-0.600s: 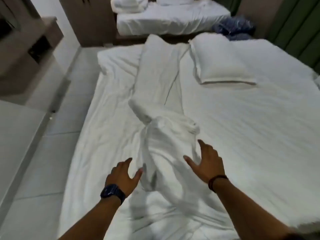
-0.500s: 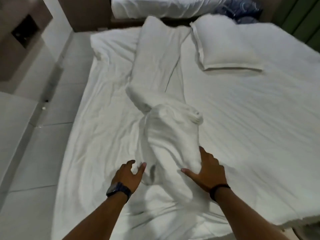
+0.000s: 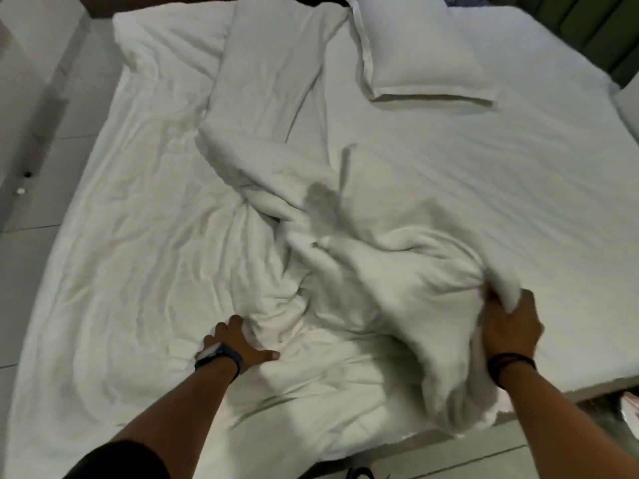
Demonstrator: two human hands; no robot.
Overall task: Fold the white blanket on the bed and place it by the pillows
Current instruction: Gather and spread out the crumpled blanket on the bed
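On bed (image 3: pixel 501 202), blanket (image 3: pixel 363 257) in middle, pillow (image 3: pixel 422 53) behind it rightward, floor (image 3: pixel 38 174) at left

A: Dim, flat indoor light. The white bed (image 3: pixel 518 202) reads grey-green.
B: Soft shadows sit in the blanket (image 3: pixel 380 271) folds. Motion blur smears the cloth by the right hand (image 3: pixel 511 326), and the frame's edges bow from the wide lens.
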